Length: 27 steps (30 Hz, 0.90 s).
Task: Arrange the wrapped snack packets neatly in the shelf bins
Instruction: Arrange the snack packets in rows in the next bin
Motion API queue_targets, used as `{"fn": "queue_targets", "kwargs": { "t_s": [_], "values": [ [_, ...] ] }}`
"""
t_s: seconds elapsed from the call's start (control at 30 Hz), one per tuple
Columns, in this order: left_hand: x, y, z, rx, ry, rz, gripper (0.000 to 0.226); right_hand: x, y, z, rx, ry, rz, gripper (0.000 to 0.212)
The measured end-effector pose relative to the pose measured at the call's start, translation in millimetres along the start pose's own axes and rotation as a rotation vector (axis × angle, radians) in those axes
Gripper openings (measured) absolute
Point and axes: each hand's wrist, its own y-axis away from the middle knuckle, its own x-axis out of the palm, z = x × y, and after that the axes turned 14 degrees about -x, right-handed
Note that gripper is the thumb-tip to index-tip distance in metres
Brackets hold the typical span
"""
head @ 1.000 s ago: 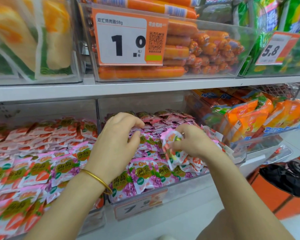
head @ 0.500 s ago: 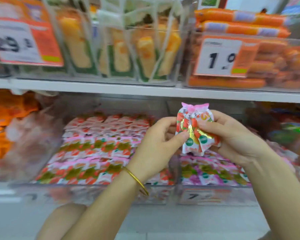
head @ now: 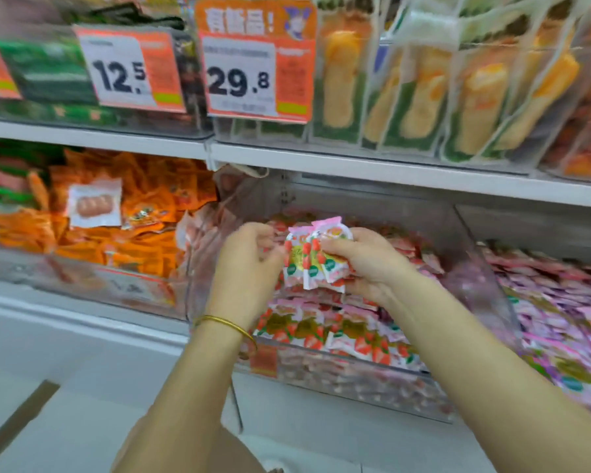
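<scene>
Head view: right hand (head: 367, 268) pinches a bunch of pink-and-white strawberry-print snack packets (head: 313, 264) that fan out to the left of its fingers, over the clear plastic bin (head: 355, 380). Left hand (head: 248, 268) curls beside them, too blurred to tell whether it grips.

A shop rack's white shelf board (head: 389, 167) runs across under even, bright light. Orange-edged price tags reading 12.5 (head: 127, 71) and 29.8 (head: 243, 80) hang above it. Below lies pale floor (head: 75, 438), crossed by a brown strip (head: 17, 416).
</scene>
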Motion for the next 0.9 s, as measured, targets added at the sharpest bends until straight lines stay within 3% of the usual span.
{"fn": "queue_targets", "kwargs": {
  "t_s": [0.1,0.27,0.37,0.43,0.6,0.7,0.8,0.9],
  "values": [
    [-19,-14,16,0.002,-0.097,-0.118,0.029,24,-19,-8,0.015,0.094,-0.036,0.017],
    [-28,-16,27,0.046,-0.097,-0.062,0.030,48,-18,-18,0.121,0.098,0.083,0.007],
    [-32,-16,29,0.045,-0.094,-0.025,0.032,59,-9,-23,0.140,0.388,0.228,0.014],
    [-34,-14,28,0.043,-0.098,0.001,0.033,54,-9,-18,0.037,0.597,0.248,0.020],
    [-39,-9,32,-0.020,-0.181,0.108,0.037,30,-7,-1,0.045,0.474,0.189,0.014],
    [-38,-4,32,-0.048,-0.235,0.165,0.036,31,-8,-13,0.062,0.522,0.178,0.031],
    [-38,-3,29,-0.049,-0.203,0.135,0.039,44,-6,-22,0.180,0.333,0.216,0.041],
    [-40,-3,27,-0.043,-0.163,0.087,0.042,58,2,-21,0.200,0.335,0.294,0.019]
  ]
}}
